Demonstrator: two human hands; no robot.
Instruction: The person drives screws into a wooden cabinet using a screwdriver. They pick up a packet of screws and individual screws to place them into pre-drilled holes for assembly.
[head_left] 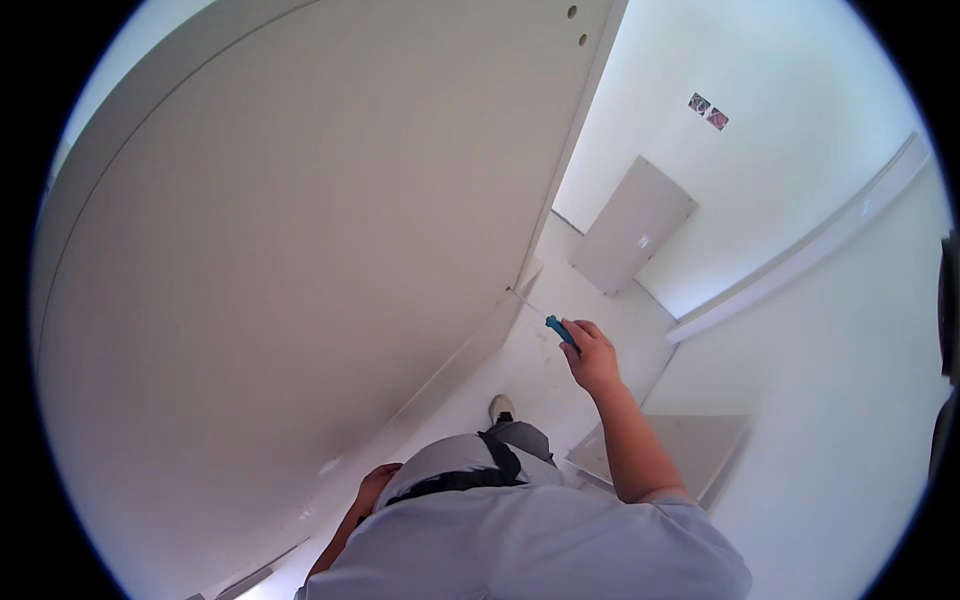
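A person in a grey short-sleeved shirt stands beside a tall pale cabinet panel, seen from above in a white room, the right hand raised with its fingers curled closed around the blue handle of a slim tool, most likely a screwdriver, whose thin shaft points toward the lower front corner of the panel. The tool sits in the fist just short of that corner, near it but apart from it as far as the view tells. The left hand hangs low at the hip, close against the base of the panel; whether its fingers are open or closed cannot be told, as the torso hides most of it. One shoe shows on the white floor below. A second flat board leans on the far wall, and another board lies flat by the person's right side. To do this step well, the tip would probably need to be seated squarely in its fitting before any turning, the shaft held in line with it, and the free hand pressed to the panel so that the tall board does not rock or shift.
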